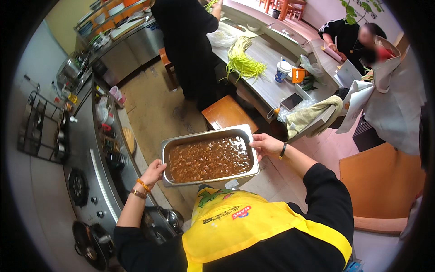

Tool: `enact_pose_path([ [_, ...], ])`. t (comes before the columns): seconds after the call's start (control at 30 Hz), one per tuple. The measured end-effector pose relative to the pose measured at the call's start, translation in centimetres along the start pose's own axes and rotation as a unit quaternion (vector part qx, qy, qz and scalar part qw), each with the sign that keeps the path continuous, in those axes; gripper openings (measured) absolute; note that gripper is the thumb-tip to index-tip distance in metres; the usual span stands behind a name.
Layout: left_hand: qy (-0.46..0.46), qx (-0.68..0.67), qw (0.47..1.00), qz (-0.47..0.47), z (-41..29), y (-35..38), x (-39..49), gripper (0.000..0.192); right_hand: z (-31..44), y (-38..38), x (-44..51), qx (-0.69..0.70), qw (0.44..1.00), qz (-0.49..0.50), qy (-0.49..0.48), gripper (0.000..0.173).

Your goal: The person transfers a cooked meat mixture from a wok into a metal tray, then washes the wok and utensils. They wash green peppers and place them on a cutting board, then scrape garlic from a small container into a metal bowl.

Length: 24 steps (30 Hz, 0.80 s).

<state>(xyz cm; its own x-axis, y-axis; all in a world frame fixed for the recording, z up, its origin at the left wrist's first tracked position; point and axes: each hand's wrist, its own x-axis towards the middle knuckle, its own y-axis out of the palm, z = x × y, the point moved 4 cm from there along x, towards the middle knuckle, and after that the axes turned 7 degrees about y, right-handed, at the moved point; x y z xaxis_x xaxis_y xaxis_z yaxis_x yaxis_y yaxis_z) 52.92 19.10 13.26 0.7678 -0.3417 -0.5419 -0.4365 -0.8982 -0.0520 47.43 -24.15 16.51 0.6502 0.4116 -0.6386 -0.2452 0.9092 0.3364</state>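
A rectangular stainless steel food pan is held up in front of my yellow apron. Inside it lies a brown, chunky sauce with a glossy, wet surface. My left hand grips the pan's left end, its thumb at the rim. My right hand has hold of the opposite end, also with the thumb by the rim. The fingers beneath the pan are mostly hidden. Past the pan's far side is an orange-brown wooden stool.
To the left runs a steel counter with a gas burner and a black pan. A person in black stands ahead beside a table bearing greens, a paper cup and a phone. Another person sits at the far right.
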Motion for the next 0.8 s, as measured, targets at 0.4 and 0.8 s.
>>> enact_pose_path([
  [0.4,0.078,0.010,0.988,0.133,-18.7,0.7,22.3,0.011,14.4,-11.6,3.7,0.048,0.960,-0.271,-0.055,0.012],
  [0.8,0.120,0.040,0.981,0.146,-33.7,5.0,37.7,0.012,29.6,-25.4,6.0,0.018,0.948,-0.304,-0.092,0.019],
])
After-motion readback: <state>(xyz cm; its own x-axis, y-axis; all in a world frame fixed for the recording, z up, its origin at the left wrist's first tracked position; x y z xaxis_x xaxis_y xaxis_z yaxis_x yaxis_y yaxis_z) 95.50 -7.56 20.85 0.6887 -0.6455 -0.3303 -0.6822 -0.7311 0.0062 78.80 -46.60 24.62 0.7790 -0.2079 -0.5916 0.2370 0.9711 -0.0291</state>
